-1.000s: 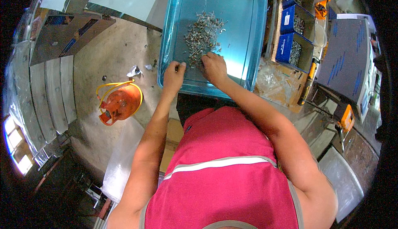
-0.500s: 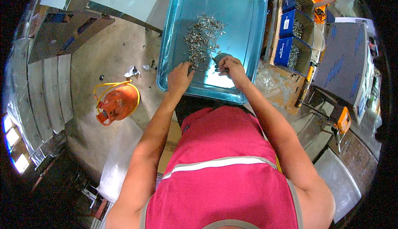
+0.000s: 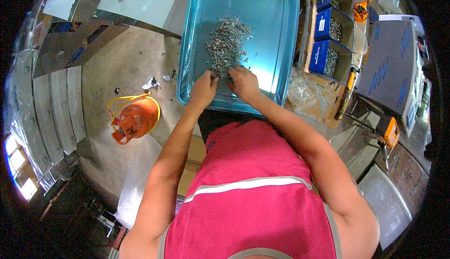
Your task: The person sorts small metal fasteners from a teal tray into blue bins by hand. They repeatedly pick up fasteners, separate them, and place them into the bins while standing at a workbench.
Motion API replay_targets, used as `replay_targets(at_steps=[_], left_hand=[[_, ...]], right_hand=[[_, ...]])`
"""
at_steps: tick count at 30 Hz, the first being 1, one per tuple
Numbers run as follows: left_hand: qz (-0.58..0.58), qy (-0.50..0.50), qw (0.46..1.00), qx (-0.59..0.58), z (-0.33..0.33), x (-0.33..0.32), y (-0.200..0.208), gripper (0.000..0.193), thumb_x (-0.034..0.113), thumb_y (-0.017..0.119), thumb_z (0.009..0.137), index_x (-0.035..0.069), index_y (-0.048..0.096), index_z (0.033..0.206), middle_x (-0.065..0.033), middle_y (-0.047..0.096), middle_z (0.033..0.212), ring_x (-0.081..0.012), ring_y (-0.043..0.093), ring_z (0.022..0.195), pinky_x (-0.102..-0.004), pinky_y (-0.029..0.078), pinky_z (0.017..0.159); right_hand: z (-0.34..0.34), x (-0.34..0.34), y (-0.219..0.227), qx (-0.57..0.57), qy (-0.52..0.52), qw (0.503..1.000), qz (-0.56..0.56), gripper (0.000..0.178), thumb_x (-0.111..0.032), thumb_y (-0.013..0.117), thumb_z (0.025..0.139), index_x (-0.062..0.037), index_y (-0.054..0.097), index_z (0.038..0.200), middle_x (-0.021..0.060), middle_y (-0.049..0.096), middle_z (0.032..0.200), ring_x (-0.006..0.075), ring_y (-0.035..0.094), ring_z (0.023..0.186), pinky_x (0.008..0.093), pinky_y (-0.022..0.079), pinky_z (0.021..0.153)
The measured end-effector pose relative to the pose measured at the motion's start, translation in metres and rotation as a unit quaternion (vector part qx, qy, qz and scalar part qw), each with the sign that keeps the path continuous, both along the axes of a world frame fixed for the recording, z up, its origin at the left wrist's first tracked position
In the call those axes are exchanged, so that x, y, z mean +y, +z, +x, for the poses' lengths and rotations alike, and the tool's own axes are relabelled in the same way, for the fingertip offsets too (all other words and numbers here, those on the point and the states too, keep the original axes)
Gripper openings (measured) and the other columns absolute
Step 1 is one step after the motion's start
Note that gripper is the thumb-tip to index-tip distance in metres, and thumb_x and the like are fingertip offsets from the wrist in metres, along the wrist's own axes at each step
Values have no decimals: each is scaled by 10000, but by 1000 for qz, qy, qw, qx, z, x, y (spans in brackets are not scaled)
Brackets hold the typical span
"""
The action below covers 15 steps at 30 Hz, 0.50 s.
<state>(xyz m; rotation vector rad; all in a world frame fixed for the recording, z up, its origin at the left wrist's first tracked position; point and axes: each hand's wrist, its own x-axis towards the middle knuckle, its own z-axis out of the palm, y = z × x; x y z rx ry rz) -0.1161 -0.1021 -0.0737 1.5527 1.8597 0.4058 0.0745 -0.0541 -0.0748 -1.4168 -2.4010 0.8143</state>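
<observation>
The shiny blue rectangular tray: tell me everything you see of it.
The shiny blue rectangular tray, possibly metal, has rounded corners and a raised rim. It lies open side up, far end cut off, glare at right. Loose silvery screw-like pieces lie inside; left hand and right hand are over its near end, contact unclear.

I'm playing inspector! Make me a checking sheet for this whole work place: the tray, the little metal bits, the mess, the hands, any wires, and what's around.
Surface: shiny blue tray with raised rims.
Job's things: small metal fasteners, loosely heaped in the tray.
Clutter: crumpled foil scrap on the floor; clear plastic right of the tray.
Hands: left hand and right hand at the heap's near end; what their fingertips hold is unclear.
Cables: yellow hose around the orange cylinder.
Surroundings: three blue bins in a row, right of the tray.
</observation>
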Motion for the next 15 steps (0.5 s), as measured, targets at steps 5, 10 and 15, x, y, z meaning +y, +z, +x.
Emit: replay_targets(at_steps=[5, 10, 15], left_hand=[[-160, 219, 891, -365, -21, -2, 1, 197, 292, 553, 1049, 101, 598, 1069, -18, 599, 838, -184, 577, 652, -333, 489, 635], [-238, 323, 665, -630, -32, -2, 3, 222, 315, 539, 1052, 110, 623, 1068, -17, 625, 874, -165, 599, 727, -342, 524, 684], [-231, 327, 583, -707, -19, 16, 23, 243, 297, 507, 1055, 77, 609, 1064, -115, 688, 1027, -258, 673, 883, -421, 572, 840]], right_hand=[[-9, -1, -9, -72, 27, 997, 21, 245, -106, 730, 756, -48, 621, 968, 133, 640, 973, 324, 657, 960, 449, 568, 792], [-13, 3, -7, -134, 26, 991, 12, 230, -115, 731, 751, -43, 625, 942, 133, 628, 976, 312, 656, 968, 426, 574, 794], [-1, 6, 14, -4, -8, 997, -76, 251, -199, 751, 777, -45, 644, 945, 163, 687, 914, 357, 693, 868, 484, 568, 745]])
